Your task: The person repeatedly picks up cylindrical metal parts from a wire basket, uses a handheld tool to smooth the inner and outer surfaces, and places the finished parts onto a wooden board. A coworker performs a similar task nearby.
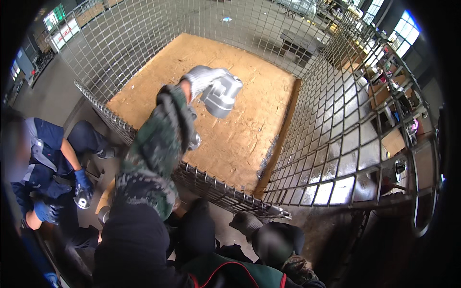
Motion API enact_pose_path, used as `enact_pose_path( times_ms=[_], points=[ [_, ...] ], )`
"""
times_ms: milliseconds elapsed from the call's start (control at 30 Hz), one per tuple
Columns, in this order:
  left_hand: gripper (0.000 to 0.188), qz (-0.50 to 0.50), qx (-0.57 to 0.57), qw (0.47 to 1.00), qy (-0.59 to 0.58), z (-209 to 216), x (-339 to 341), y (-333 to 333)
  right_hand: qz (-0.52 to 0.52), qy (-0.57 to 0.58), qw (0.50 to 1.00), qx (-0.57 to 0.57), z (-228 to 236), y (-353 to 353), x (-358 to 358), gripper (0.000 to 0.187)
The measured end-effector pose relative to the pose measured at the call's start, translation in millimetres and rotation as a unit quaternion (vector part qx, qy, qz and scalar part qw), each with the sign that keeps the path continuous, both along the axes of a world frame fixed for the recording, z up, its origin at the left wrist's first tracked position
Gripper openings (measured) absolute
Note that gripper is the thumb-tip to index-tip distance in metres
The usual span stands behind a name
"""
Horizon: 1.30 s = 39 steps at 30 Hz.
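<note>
My left hand [204,79], in a pale grey glove below a camouflage sleeve, reaches over the near wall of a wire mesh cage [225,197]. It is closed on a grey cast metal housing [222,96], round and stepped, held above the brown board [235,139] on the cage floor. Another grey metal part [194,140] shows beside my sleeve, mostly hidden by it. My right hand [246,223], in a grey glove, is low outside the near mesh wall; its fingers are not clear, and I cannot make out whether it holds anything.
On the left a seated co-worker in blue gloves holds a metal part [84,198]. Tall mesh walls [331,129] rise on the far and right sides of the cage. Beyond the right wall stand cardboard boxes [394,141] and cluttered shelving. A metal rack [300,43] stands behind.
</note>
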State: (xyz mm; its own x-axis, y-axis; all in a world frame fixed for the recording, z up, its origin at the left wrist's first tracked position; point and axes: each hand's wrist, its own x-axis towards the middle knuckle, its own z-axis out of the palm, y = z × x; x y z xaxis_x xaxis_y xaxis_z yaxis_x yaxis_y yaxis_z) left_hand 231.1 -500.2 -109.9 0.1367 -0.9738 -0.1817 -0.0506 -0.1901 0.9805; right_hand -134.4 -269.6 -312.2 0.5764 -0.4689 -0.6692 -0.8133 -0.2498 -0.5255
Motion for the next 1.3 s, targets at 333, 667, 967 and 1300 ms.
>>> enact_pose_path(
  times_ms=[333, 667, 967, 1300],
  points=[
    [0.045, 0.135, -0.128, 0.780, 0.597, 35, -98, 262, -0.315, -0.380, 0.869, 0.021, 58, 80, -18, 0.027],
    [0.054, 0.069, 0.187, 0.779, 0.595, 26, -218, 374, -0.315, -0.461, 0.781, -0.279, 236, 122, -68, 0.059],
    [0.050, -0.137, -0.163, 0.964, -0.160, 50, -289, 438, -0.581, -0.544, 0.600, 0.082, 191, 173, -91, 0.019],
    [0.050, -0.227, -0.320, 0.780, -0.487, 46, -279, 438, -0.577, -0.540, 0.513, 0.335, 202, 216, -99, 0.005]
  ],
)
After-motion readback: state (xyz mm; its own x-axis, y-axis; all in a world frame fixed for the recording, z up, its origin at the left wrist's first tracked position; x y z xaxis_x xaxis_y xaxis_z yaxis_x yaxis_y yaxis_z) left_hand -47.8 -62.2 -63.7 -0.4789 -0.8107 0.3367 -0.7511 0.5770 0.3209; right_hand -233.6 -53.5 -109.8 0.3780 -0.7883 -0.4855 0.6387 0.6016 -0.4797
